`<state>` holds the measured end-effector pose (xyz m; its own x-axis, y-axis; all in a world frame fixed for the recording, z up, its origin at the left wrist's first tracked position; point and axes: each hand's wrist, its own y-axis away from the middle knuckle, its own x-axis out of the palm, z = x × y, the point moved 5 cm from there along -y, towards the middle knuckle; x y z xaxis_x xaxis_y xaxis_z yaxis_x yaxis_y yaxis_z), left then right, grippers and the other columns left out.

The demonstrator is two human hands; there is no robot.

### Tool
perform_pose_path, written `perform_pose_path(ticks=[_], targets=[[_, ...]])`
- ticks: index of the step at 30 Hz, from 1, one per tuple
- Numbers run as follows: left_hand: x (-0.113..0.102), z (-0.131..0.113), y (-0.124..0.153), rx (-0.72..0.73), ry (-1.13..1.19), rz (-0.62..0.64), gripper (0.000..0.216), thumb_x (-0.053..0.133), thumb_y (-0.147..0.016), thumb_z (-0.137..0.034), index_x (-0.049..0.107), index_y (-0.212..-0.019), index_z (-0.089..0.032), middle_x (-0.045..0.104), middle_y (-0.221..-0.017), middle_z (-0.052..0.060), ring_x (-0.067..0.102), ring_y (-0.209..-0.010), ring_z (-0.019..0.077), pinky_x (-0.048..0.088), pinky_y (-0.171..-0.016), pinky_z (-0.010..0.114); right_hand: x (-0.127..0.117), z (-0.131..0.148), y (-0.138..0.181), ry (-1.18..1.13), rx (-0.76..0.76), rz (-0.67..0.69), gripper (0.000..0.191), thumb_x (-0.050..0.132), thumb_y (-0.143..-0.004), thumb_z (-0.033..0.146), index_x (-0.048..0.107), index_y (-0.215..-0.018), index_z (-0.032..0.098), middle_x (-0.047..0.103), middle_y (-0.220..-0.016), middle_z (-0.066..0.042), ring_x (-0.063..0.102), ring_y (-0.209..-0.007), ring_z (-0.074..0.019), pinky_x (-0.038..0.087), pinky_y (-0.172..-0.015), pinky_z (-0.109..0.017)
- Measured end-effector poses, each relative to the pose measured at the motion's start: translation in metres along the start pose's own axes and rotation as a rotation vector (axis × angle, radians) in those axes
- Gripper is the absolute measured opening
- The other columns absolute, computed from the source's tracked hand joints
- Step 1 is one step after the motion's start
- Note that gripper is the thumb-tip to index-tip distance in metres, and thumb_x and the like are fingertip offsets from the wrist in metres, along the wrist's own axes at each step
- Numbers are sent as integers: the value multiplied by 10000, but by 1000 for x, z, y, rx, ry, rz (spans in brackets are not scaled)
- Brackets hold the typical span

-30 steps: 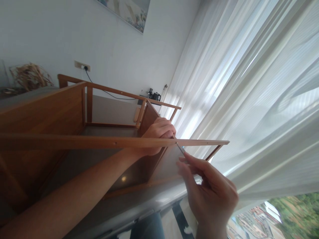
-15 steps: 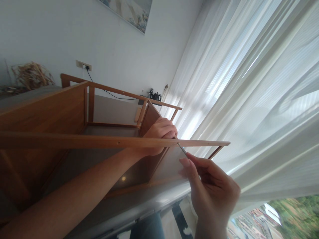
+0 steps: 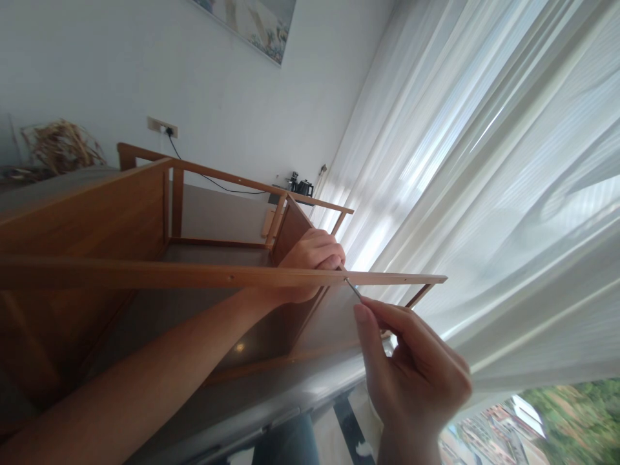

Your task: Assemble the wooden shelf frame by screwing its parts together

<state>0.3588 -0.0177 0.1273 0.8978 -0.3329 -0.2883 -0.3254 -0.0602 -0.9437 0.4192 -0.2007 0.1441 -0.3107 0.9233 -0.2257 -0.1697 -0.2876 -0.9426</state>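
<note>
Steadily, the work held its place along the wooden frame. At the far left, dried stalks [image 3: 65, 145] stood beyond a broad wooden panel [image 3: 106, 200]. From there the near rail [image 3: 223, 276] ran rightward, with small holes in its face. The left forearm passed behind it, and the left hand [image 3: 314, 248] was curled closed over the edge of the inner board [image 3: 290, 226], just behind the rail; neither had shifted noticeably from half a second earlier. Next to the right came the thin metal rod [image 3: 353, 290], slanting up so that its tip met the rail's face near that board. The right hand [image 3: 416, 368] pinched its lower end between thumb and forefinger. Here lay the change: the thumb, lower and blurred a second before, had closed up against the forefinger. That looked like a renewed grip, probably for turning the rod. Farther right hung the white curtain [image 3: 508, 194].
</note>
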Motion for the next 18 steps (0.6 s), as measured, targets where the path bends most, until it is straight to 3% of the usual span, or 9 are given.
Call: perform_pose_path(ticks=[7, 12, 18], targets=[[1, 0, 0, 15, -22, -2, 420, 307, -1091, -323, 534, -757, -205, 600, -761, 33, 523, -791, 184, 416, -879, 395, 1, 2, 0, 38, 24, -36, 113, 746, -916, 232, 757, -806, 255, 724, -654, 11, 685, -533, -165, 585, -537, -274], [1, -1, -1, 22, -22, 7, 419, 313, -1094, -323, 533, -759, -200, 594, -766, 29, 521, -793, 179, 411, -886, 390, 2, -1, 0, 39, 46, -54, 23, 769, -901, 238, 779, -894, 257, 748, -684, 20, 691, -538, -150, 572, -538, -259], [0, -1, -1, 1, -17, 9, 424, 297, -1094, -330, 544, -772, -204, 611, -775, 36, 535, -803, 185, 419, -903, 392, 3, -8, 0, 14, 60, -35, 99, 774, -887, 198, 788, -969, 250, 768, -690, 18, 735, -561, -167, 587, -532, -252]])
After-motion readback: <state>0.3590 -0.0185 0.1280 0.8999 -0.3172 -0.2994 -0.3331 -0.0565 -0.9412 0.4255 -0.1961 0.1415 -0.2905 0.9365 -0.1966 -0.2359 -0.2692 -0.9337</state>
